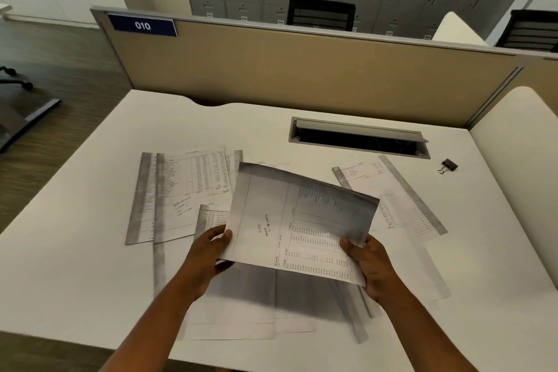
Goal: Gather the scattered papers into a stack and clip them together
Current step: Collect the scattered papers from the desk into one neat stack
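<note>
A printed sheet [297,217] with tables and handwriting is lifted above the white desk [75,266]. My left hand [208,254] pinches its near left corner, thumb on top. My right hand [367,266] grips its near right edge. Several more sheets lie scattered on the desk: a pile at the left [178,190], sheets at the right [404,202], and others under the held sheet [241,305]. A black binder clip [448,165] lies alone at the far right of the desk, well beyond both hands.
An open cable tray [359,137] is recessed in the desk behind the papers. A beige partition [302,69] with a "010" sign closes the back edge. Grey lockers and black chairs stand beyond it. The desk's left edge drops to wooden floor.
</note>
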`<action>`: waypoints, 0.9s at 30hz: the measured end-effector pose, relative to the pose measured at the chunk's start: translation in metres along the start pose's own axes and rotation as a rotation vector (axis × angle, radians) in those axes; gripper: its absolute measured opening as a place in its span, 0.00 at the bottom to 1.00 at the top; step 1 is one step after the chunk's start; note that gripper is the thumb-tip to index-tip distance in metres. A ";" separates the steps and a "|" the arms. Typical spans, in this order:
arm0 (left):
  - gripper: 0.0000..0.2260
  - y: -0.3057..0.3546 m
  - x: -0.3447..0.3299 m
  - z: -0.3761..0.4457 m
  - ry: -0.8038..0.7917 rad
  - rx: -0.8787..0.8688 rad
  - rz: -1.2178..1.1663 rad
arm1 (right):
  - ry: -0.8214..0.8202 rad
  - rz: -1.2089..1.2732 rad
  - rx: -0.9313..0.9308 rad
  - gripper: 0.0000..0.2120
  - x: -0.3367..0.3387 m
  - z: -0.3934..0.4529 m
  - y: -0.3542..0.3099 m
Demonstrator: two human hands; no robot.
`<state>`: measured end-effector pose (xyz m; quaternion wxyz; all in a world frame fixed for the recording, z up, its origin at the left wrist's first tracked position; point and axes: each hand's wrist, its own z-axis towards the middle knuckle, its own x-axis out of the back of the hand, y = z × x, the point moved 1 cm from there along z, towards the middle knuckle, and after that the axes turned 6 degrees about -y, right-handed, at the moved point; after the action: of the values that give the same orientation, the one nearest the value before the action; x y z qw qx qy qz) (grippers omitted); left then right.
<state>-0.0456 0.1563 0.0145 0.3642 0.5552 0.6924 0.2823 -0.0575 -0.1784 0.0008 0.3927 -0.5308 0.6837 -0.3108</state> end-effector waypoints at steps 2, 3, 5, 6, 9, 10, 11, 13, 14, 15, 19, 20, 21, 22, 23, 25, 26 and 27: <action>0.12 0.005 -0.001 -0.003 -0.048 0.008 0.094 | -0.003 -0.004 0.000 0.11 0.001 -0.001 0.001; 0.12 0.007 -0.002 -0.004 -0.063 0.006 0.144 | -0.007 -0.004 0.001 0.12 0.001 -0.002 0.002; 0.10 0.009 -0.004 -0.008 -0.065 -0.030 0.228 | -0.019 0.002 -0.003 0.12 -0.002 -0.004 0.002; 0.10 0.008 -0.005 -0.009 -0.066 -0.057 0.266 | -0.025 0.004 -0.003 0.12 -0.003 -0.004 0.002; 0.11 0.011 -0.001 -0.010 -0.117 -0.086 0.274 | -0.042 -0.019 -0.014 0.12 -0.006 -0.004 0.000; 0.12 0.014 0.002 -0.010 -0.147 -0.082 0.228 | -0.049 -0.037 -0.013 0.12 -0.005 -0.003 0.000; 0.12 0.018 0.004 -0.011 -0.178 -0.074 0.173 | -0.062 -0.054 -0.015 0.11 -0.005 -0.004 -0.001; 0.13 0.026 0.005 -0.014 -0.243 -0.061 0.091 | -0.105 -0.073 -0.019 0.14 -0.006 -0.004 -0.001; 0.13 0.028 0.005 -0.015 -0.263 -0.067 0.101 | -0.121 -0.077 -0.015 0.19 -0.006 -0.005 -0.001; 0.12 0.029 0.004 -0.017 -0.263 -0.082 0.140 | -0.140 -0.083 -0.022 0.27 -0.007 -0.005 -0.002; 0.11 0.030 0.005 -0.015 -0.185 -0.205 0.369 | -0.194 -0.222 0.056 0.23 -0.010 0.004 -0.024; 0.12 0.029 0.004 -0.015 -0.159 -0.251 0.433 | -0.179 -0.245 0.096 0.19 -0.013 0.007 -0.031; 0.13 0.029 0.001 -0.016 -0.125 -0.312 0.481 | -0.145 -0.255 0.147 0.16 -0.020 0.006 -0.040; 0.14 0.028 -0.003 -0.017 -0.072 -0.383 0.512 | -0.102 -0.265 0.218 0.14 -0.027 0.005 -0.044; 0.15 0.028 -0.009 -0.019 -0.013 -0.455 0.529 | -0.039 -0.283 0.295 0.12 -0.036 0.003 -0.048; 0.16 0.028 -0.020 -0.022 0.092 -0.559 0.523 | 0.103 -0.324 0.430 0.10 -0.050 -0.001 -0.048; 0.15 0.027 -0.023 -0.021 0.127 -0.579 0.497 | 0.158 -0.331 0.475 0.09 -0.055 -0.002 -0.044; 0.14 0.027 -0.024 -0.020 0.153 -0.586 0.456 | 0.205 -0.334 0.501 0.08 -0.059 -0.005 -0.040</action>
<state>-0.0437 0.1388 0.0519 0.3823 0.5449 0.4661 0.5829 -0.0345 -0.1311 0.0492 0.3839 -0.4887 0.5252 -0.5814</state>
